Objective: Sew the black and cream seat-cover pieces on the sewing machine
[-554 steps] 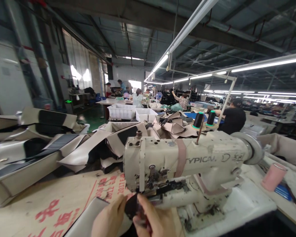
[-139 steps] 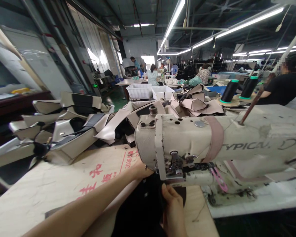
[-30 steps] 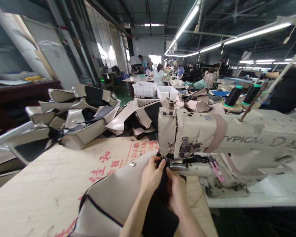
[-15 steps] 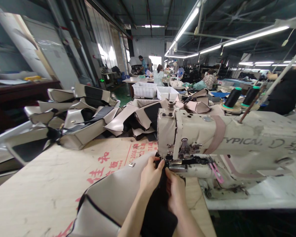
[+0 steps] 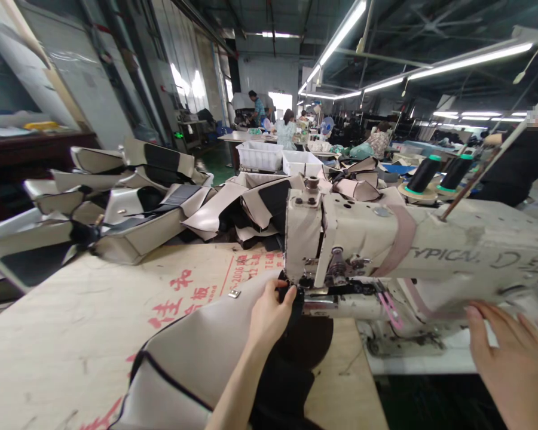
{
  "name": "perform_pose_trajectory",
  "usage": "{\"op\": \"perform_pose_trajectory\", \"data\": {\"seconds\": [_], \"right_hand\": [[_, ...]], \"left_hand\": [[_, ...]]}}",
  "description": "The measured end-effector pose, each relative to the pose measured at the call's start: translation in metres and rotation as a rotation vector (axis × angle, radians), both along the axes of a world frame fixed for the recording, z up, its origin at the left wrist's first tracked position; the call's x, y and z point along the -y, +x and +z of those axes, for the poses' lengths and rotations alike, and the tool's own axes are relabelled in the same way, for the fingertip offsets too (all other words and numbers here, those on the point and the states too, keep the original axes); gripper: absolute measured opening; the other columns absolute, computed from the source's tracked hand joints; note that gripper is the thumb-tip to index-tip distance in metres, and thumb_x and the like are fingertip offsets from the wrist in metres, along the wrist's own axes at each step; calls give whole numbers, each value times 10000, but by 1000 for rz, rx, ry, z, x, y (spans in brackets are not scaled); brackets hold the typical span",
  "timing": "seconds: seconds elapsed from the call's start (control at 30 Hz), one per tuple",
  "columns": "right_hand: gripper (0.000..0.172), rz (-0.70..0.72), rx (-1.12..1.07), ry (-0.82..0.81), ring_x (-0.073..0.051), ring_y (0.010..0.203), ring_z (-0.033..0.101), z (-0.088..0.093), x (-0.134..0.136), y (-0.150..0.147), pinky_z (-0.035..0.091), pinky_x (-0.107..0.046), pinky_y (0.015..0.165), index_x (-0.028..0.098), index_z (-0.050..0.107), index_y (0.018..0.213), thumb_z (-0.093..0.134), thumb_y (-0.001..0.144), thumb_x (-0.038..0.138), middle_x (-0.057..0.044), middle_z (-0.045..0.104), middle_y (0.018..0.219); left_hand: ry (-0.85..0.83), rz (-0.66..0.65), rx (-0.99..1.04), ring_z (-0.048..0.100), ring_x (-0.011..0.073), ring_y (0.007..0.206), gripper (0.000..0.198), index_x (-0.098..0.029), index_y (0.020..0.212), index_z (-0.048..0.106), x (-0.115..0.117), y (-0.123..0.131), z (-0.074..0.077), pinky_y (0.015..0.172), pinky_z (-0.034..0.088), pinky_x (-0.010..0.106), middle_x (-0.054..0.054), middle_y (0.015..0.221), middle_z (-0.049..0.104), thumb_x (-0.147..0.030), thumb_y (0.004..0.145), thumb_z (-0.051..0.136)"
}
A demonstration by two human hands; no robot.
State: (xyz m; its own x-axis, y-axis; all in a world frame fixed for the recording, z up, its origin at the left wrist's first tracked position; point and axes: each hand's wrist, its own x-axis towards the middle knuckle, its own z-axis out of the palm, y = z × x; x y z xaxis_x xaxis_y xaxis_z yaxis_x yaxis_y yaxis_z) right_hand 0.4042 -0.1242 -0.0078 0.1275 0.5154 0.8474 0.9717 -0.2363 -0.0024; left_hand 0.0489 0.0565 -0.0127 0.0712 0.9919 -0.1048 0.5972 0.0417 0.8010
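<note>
A beige sewing machine (image 5: 385, 245) marked TYPICAL stands on the wooden table (image 5: 72, 322). A beige and black cover piece (image 5: 197, 352) lies under its needle head. My left hand (image 5: 269, 313) pinches the black edge of that piece right at the presser foot, fingers closed on it. My right hand (image 5: 506, 352) hovers at the lower right beside the machine's base, fingers spread, holding nothing.
Stacked beige and black covers (image 5: 116, 197) crowd the table's far left and back. Two black thread cones (image 5: 434, 173) stand behind the machine. White bins (image 5: 273, 158) and other workers are farther back. A person in black (image 5: 520, 161) works at the right.
My right hand has let go of the piece at the needle and moved out to the lower right, fingers spread. My left hand stays pinched at the presser foot.
</note>
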Motion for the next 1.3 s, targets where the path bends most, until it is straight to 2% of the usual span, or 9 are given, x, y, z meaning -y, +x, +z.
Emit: {"op": "perform_pose_trajectory", "data": {"seconds": [0.1,0.27,0.4,0.73,1.17,1.23,1.3], "right_hand": [[396,19,89,-58,-280,1082,555,-19,8,14,380,-482,1017,96,513,1223,506,846,217,-146,620,1132],[436,39,46,-48,-263,1127,535,-56,14,-1,405,-463,1012,128,446,1293,482,863,193,-133,572,1221],[427,40,32,-56,-263,1147,521,-70,17,1,400,-476,1009,154,439,1299,472,879,225,-118,558,1242],[442,28,-7,-63,-264,1162,508,-71,17,1,382,-479,1019,173,434,1303,489,868,233,-104,545,1261],[429,28,7,-53,-256,1160,510,-69,17,1,376,-472,1018,176,450,1288,492,869,261,-97,550,1256],[430,22,10,-50,-255,1151,518,-62,17,2,380,-470,1015,178,452,1287,497,867,260,-97,554,1251],[420,25,7,-56,-255,1143,525,-46,18,4,383,-462,1013,170,470,1272,498,865,269,-102,569,1233]], "left_hand": [[7,-9,-24,582,203,739,285,-258,966,504,1,2,4,640,347,271,-11,710,629,-482,795,465],[21,-8,-73,577,199,718,270,-251,953,502,2,4,7,632,338,272,-18,666,608,-472,805,457],[48,-3,-66,582,204,730,302,-253,961,504,3,4,5,615,336,269,-21,659,607,-506,804,454],[76,9,-64,581,198,687,352,-228,991,515,11,6,4,596,343,272,-14,630,591,-523,812,445],[107,2,-85,567,175,664,321,-221,983,515,18,6,8,590,339,263,-32,590,561,-491,822,453],[108,-1,-88,569,176,657,324,-220,982,513,19,6,9,595,345,264,-32,589,560,-496,823,448],[107,-4,-93,576,183,672,330,-223,987,510,19,6,9,603,350,268,-26,604,571,-502,826,439]]}}
